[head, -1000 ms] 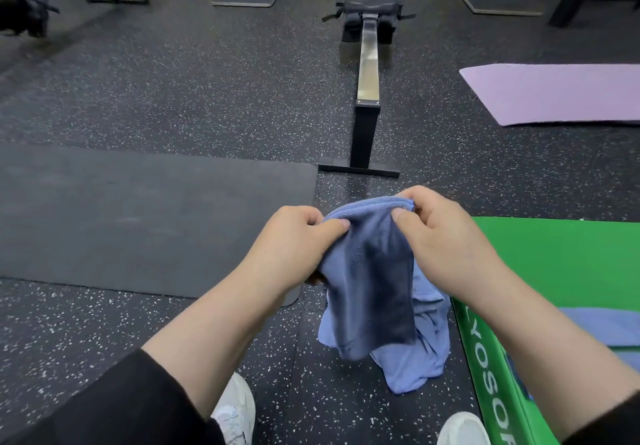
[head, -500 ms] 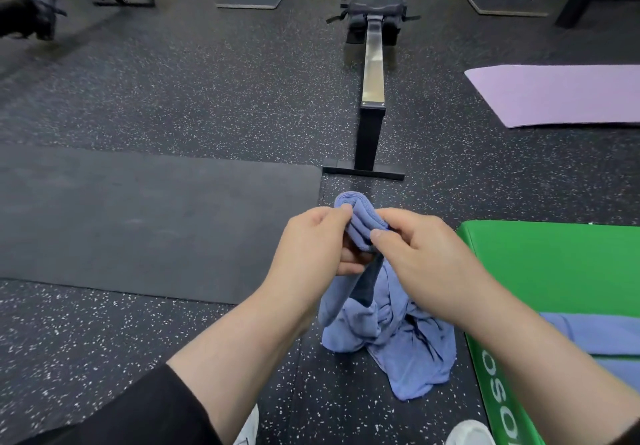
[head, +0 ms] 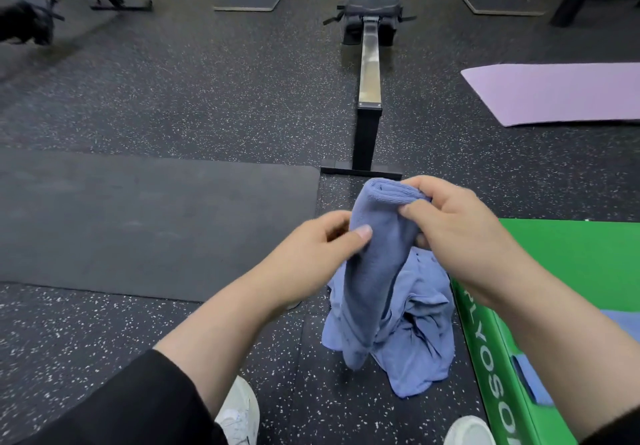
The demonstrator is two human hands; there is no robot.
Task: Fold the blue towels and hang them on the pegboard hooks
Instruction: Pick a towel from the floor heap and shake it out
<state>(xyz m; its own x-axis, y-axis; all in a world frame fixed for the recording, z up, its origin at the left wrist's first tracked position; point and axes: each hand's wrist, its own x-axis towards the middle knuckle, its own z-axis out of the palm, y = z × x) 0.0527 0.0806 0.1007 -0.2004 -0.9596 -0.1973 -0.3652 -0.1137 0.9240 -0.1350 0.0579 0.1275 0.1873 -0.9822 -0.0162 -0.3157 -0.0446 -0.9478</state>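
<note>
A soft blue terry-cloth towel [head: 375,257] hangs in mid-air in front of the person, folded over on itself into a long narrow band with a rounded, doubled fold at its top end and its lower end tapering down toward the floor. Its nap is even and matte, slightly darker along the inner crease. The right hand [head: 460,237] sits at the towel's 2 o'clock, its fingers curled round the folded top edge and its thumb pressed on the near face, so that the fold is pinched between them. The left hand [head: 311,254] is at the towel's 9 o'clock, lower than the right; its thumb lies flat across the near face of the band and its fingers curl behind the cloth, gripping the left edge. Below the held towel, at 6 o'clock, a second crumpled light-blue cloth [head: 419,334] lies heaped on the black speckled rubber floor [head: 173,98], and the hanging end of the towel reaches down in front of it; whether the two touch cannot be told. A green padded box with white lettering [head: 554,271] stands at 4 o'clock, just beside the heap, with more blue cloth on it. A dark flat rubber mat [head: 138,223] lies at 9 o'clock, a lilac exercise mat [head: 554,93] at 2 o'clock, and a black rowing machine with a steel rail [head: 370,74] at 12 o'clock. White trainers [head: 239,413] show at the bottom edge.
</note>
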